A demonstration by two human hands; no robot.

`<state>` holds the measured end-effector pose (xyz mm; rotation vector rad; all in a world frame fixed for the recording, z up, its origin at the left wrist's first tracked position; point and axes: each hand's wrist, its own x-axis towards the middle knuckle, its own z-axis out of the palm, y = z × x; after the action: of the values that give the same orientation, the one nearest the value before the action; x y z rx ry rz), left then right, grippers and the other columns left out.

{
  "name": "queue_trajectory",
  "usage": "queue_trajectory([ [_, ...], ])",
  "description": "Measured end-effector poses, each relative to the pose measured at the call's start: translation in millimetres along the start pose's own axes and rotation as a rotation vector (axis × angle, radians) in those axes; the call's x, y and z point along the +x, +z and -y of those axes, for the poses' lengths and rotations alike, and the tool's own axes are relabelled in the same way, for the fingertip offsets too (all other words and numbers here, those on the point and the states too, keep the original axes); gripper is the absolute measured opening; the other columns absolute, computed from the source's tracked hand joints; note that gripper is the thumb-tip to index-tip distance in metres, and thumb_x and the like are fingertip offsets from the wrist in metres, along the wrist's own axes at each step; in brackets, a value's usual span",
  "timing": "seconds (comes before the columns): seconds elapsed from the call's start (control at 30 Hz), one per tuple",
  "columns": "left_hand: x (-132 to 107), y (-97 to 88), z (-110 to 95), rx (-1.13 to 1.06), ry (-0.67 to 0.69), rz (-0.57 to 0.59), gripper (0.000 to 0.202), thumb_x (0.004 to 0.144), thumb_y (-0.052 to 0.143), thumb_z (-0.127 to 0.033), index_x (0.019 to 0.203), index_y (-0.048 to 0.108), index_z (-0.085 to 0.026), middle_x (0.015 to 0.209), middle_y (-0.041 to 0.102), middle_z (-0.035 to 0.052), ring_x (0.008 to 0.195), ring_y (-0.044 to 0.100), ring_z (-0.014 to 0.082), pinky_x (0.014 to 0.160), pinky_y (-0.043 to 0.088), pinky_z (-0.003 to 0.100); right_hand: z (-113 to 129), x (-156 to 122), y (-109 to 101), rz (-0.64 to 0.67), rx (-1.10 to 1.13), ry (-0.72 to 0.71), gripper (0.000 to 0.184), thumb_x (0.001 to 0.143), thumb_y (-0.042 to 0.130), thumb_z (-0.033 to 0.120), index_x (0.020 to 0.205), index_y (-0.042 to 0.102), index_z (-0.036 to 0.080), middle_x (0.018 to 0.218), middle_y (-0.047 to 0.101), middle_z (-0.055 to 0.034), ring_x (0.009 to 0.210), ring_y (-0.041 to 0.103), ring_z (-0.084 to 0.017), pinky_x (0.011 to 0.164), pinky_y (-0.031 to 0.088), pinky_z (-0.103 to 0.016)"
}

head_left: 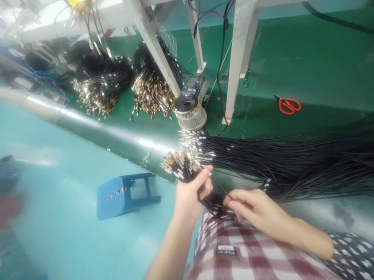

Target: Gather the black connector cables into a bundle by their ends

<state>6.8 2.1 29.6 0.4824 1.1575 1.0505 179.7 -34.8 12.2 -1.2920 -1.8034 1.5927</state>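
Note:
My left hand is wrapped round a bundle of black cables whose silver and yellowish tips fan out above the fist. The rest of that bundle hangs down against the checked apron. Lower and to the right, my right hand pinches a single thin black cable, which runs up toward the left fist. A large spread of loose black cables lies on the green table just beyond both hands, its silver ends gathered near the left hand.
A grey round device stands by the white shelf legs. Red-handled cutters lie on the green table. Coiled cable bundles with gold ends sit at the back left. A blue stool is on the floor.

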Motion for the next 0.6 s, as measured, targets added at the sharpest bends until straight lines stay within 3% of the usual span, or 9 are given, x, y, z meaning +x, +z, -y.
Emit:
queue_trajectory([
  [0.13, -5, 1.6, 1, 0.065, -0.073, 0.055, 0.025, 0.071, 0.073, -0.026, 0.088, 0.067, -0.009, 0.042, 0.046, -0.0035, 0.038, 0.035, 0.0055, 0.043, 0.018, 0.022, 7, 10, 4, -0.045, 0.146, -0.043, 0.034, 0.095, 0.040, 0.036, 0.067, 0.050, 0.018, 0.052, 0.056, 0.0033, 0.049, 0.049, -0.009, 0.054, 0.037, -0.021],
  [0.2, -4, 0.1, 1, 0.025, -0.033, 0.052, 0.027, 0.075, 0.070, -0.026, 0.096, 0.066, -0.010, 0.042, 0.044, -0.0049, 0.037, 0.033, 0.0047, 0.044, 0.021, 0.022, 3, 7, 0, -0.001, 0.168, -0.027, 0.034, 0.095, 0.040, 0.038, 0.069, 0.051, 0.018, 0.050, 0.054, 0.0041, 0.048, 0.048, -0.009, 0.054, 0.037, -0.021],
  [0.3, -1, -1.9, 1, -0.047, 0.004, 0.023, 0.020, 0.077, 0.068, -0.025, 0.090, 0.067, -0.010, 0.040, 0.040, -0.0065, 0.036, 0.030, 0.0034, 0.046, 0.025, 0.023, 1, 6, -7, 0.054, 0.126, 0.009, 0.033, 0.092, 0.045, 0.038, 0.068, 0.054, 0.018, 0.050, 0.053, 0.0035, 0.049, 0.047, -0.010, 0.053, 0.037, -0.022],
  [0.47, -1, -1.7, 0, -0.030, -0.066, 0.030, 0.025, 0.071, 0.073, -0.027, 0.086, 0.068, -0.008, 0.040, 0.031, -0.0092, 0.037, 0.027, 0.0031, 0.044, 0.023, 0.021, 17, 26, -8, -0.170, 0.039, -0.049, 0.025, 0.088, 0.050, 0.038, 0.078, 0.061, 0.018, 0.069, 0.061, -0.0008, 0.058, 0.049, -0.012, 0.056, 0.038, -0.023],
  [0.6, 0, -6.6, 0, -0.042, -0.069, 0.024, 0.026, 0.071, 0.073, -0.028, 0.088, 0.068, -0.009, 0.042, 0.028, -0.0100, 0.037, 0.027, 0.0027, 0.044, 0.023, 0.020, 16, 28, -3, -0.134, -0.056, -0.045, 0.025, 0.088, 0.051, 0.036, 0.073, 0.059, 0.018, 0.063, 0.057, 0.0014, 0.053, 0.044, -0.010, 0.052, 0.033, -0.023],
])
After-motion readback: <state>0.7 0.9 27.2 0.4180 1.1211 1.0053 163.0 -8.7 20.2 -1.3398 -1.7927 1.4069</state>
